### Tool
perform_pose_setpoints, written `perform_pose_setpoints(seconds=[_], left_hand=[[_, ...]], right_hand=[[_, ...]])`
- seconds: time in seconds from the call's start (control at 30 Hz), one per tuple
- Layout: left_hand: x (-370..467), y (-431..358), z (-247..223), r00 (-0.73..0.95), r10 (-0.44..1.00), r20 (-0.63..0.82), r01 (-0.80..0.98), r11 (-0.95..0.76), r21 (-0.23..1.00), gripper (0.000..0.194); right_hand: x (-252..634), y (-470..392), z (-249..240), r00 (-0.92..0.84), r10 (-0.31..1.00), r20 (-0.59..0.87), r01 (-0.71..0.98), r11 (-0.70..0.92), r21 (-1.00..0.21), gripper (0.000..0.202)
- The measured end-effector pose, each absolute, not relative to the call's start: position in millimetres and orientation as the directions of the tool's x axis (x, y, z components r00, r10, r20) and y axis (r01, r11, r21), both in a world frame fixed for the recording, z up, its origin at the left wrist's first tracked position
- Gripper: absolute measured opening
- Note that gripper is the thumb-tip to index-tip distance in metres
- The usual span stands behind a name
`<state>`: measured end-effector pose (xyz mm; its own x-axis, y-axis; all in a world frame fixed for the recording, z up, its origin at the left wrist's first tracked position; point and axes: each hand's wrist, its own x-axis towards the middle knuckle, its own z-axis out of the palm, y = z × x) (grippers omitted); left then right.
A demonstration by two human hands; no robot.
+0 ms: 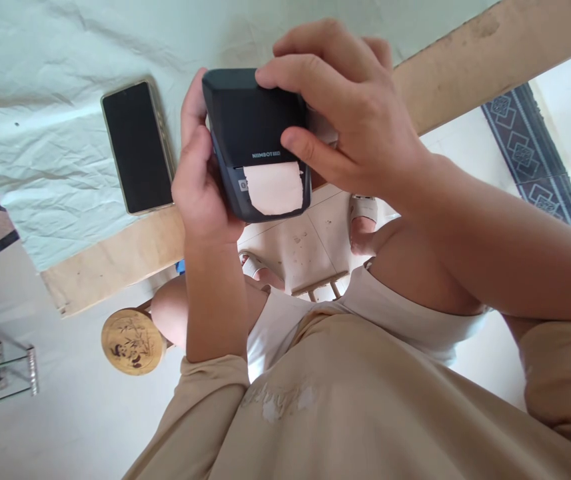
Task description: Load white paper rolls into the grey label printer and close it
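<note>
A small black label printer with "NIIMBOT" lettering is held up over the table's front edge. White paper with a ragged edge sticks out of its slot and lies over the lower front. My left hand is wrapped round the printer's left side and underside. On the top face, near the upper edge and the right side, rest the index fingertip and thumb of my right hand, with its fingers spread apart. A phone with a dark screen lies on the cloth, left of my left hand.
A wrinkled pale green cloth covers the table, whose bare wooden edge runs in front of my body. A round wooden stool stands at lower left, near a metal rack. My legs are below the table edge.
</note>
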<state>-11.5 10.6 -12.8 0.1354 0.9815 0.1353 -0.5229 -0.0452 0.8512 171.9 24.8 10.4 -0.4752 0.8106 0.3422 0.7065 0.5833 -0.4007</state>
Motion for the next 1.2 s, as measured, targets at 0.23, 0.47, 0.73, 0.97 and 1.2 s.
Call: perform_pose_setpoints(seconds=[0.23,0.47,0.73,0.97,1.2], left_hand=[[-15,15,-20,0.134,0.979,0.153,-0.522,-0.061,0.851,0.027],[-15,13,-14,0.114,0.981,0.159,-0.556,-0.070,0.828,0.030],[-10,10,-8,0.023,0.992,0.121,-0.539,-0.090,0.838,0.028],[-4,9,-5,0.039,0.994,0.106,-0.506,-0.072,0.860,0.030],[-13,11,-17,0.141,0.972,0.187,-0.492,-0.095,0.865,0.031]], right_hand=[[172,24,9,-0.520,0.764,0.383,0.670,0.643,-0.371,0.049],[169,22,11,-0.544,0.740,0.396,0.616,0.672,-0.410,0.061],[171,21,14,-0.555,0.742,0.376,0.627,0.670,-0.397,0.065],[175,25,14,-0.412,0.710,0.570,0.635,0.673,-0.380,0.062],[162,27,13,-0.156,0.813,0.561,0.421,0.568,-0.707,0.048]])
